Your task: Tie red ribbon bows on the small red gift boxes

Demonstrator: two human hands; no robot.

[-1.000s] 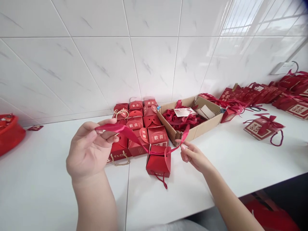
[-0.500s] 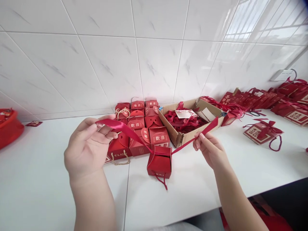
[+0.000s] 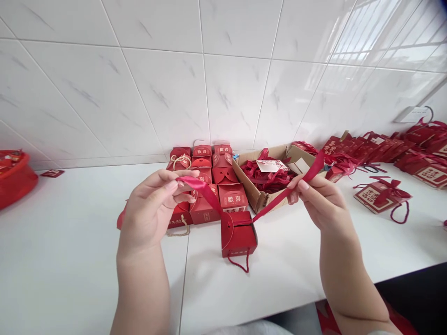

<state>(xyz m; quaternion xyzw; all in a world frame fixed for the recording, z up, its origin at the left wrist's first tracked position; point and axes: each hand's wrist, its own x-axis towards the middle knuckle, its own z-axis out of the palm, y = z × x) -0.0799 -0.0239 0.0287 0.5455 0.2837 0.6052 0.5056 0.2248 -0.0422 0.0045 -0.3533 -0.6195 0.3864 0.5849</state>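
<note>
A small red gift box (image 3: 239, 237) with a red cord handle hangs or rests in front of me, slightly tilted. Through the holes at its top runs a red satin ribbon (image 3: 213, 197). My left hand (image 3: 148, 211) pinches one end of the ribbon between thumb and fingers, up and to the left of the box. On the other side, my right hand (image 3: 316, 200) pinches the opposite length, its loose tail sticking up past the fingers. Both lengths are drawn out in a V. Whether the box touches the table is hard to tell.
Rows of red boxes (image 3: 233, 197) stand behind the held box. Beside them is a cardboard box (image 3: 253, 193) of ribbons. A tied box (image 3: 379, 195), scissors (image 3: 372, 168) and more finished boxes (image 3: 431, 172) lie right. A red basket (image 3: 21, 184) sits far left on the white table (image 3: 70, 260).
My left hand has come right, nearer the box, and my right hand has risen a little and shifted right. The box has turned slightly and moved a bit to the right.
</note>
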